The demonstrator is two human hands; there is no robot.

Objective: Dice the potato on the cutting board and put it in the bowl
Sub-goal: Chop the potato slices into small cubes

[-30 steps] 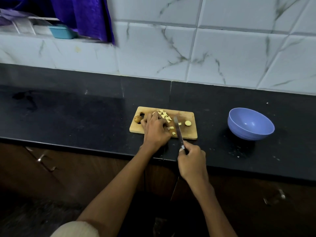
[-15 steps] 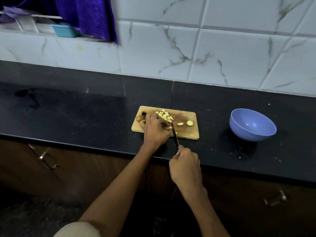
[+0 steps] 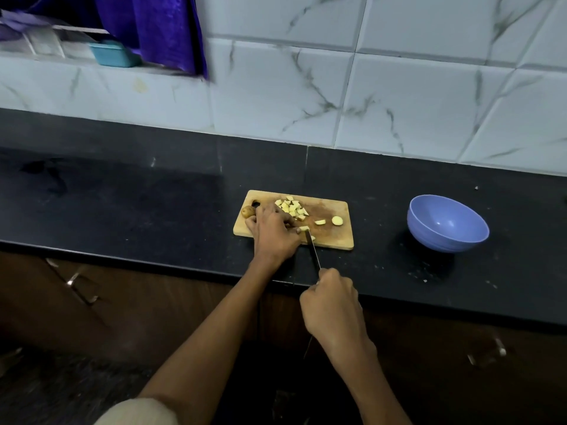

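a person stands at a black table [image 3: 153,210] set against a marble-tiled wall [image 3: 399,96], dicing a potato on a small wooden cutting board [image 3: 337,237]. the left hand [image 3: 274,231] lies over the near left part of the board, fingers curled down onto a potato piece [image 3: 303,229] at the knife's edge. the right hand [image 3: 333,305], closed in a fist round the handle near the table's front edge, holds a knife [image 3: 313,251] whose blade reaches forward onto the board beside the left fingertips. a heap of pale diced potato [image 3: 291,207] sits at the far middle of the board; two larger cut pieces [image 3: 337,221] lie apart to its right. a brown-skinned potato end [image 3: 247,211] rests at the board's far left corner, by the handle hole. a blue bowl [image 3: 448,223] stands on the table well to the right of the board. at upper left, a purple cloth [image 3: 159,29] hangs beside a teal container [image 3: 112,53] on a ledge
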